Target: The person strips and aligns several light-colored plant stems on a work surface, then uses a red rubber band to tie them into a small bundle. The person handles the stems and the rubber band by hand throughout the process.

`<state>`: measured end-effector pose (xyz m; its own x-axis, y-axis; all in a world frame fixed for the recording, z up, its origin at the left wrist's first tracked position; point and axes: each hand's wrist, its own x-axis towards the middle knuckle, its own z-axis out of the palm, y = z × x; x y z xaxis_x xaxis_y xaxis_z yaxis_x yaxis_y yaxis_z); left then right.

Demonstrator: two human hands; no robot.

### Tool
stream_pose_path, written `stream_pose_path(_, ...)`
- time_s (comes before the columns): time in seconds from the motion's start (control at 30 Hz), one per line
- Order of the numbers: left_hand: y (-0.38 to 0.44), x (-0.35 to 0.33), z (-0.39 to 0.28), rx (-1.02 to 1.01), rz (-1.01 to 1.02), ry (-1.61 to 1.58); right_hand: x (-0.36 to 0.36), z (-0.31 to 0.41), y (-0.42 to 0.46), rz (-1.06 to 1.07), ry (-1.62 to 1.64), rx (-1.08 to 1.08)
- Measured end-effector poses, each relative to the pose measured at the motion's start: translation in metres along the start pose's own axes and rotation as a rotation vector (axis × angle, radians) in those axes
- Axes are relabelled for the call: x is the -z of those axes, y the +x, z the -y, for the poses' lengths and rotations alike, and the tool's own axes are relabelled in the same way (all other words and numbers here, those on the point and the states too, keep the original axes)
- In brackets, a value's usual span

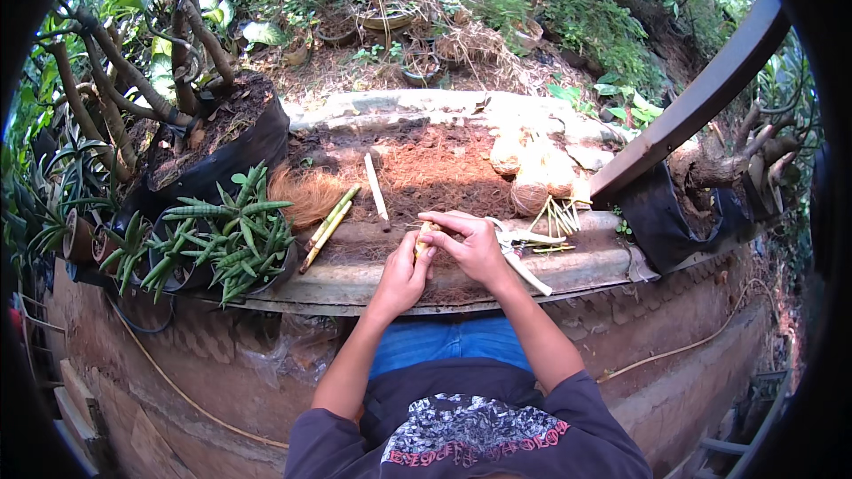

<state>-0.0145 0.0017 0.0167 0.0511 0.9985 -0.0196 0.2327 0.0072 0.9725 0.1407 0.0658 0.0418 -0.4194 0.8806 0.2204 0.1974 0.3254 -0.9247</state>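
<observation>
My left hand [403,277] and my right hand [471,247] meet above the front edge of the ledge, pinching a small pale-yellow piece [424,237] between their fingertips. My fingers cover much of it, so its exact kind is unclear. Just right of my right hand lie pruning shears [532,237] with pale handles. Beyond my hands a pale cut stem [376,187] rests on the soil. Further left, two greenish-yellow cut stems [329,229] lie beside a tuft of brown coconut fibre [306,198].
Several string-wrapped fibre balls [530,195] sit at the right, near thin green stalks [558,214]. Potted succulents [229,233] crowd the left end, below a large black grow bag [219,166]. A slanted brown post [699,90] rises at the right. Loose brown soil [432,166] covers the ledge's middle.
</observation>
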Motion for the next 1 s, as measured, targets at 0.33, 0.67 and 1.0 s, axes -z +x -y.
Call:
stream_pose_path(0.33,0.003,0.024,0.035,-0.07,-0.323,-0.353,-0.041,0.003,0.04,-0.041,-0.296,-0.111)
stream_pose_path(0.67,0.0,0.057,0.052,-0.071,-0.368,-0.674,-0.073,0.0,0.059,0.005,-0.38,-0.277)
stream_pose_path(1.0,0.018,0.036,0.02,0.069,-0.293,-0.839,-0.042,-0.005,0.024,-0.075,0.423,-0.303)
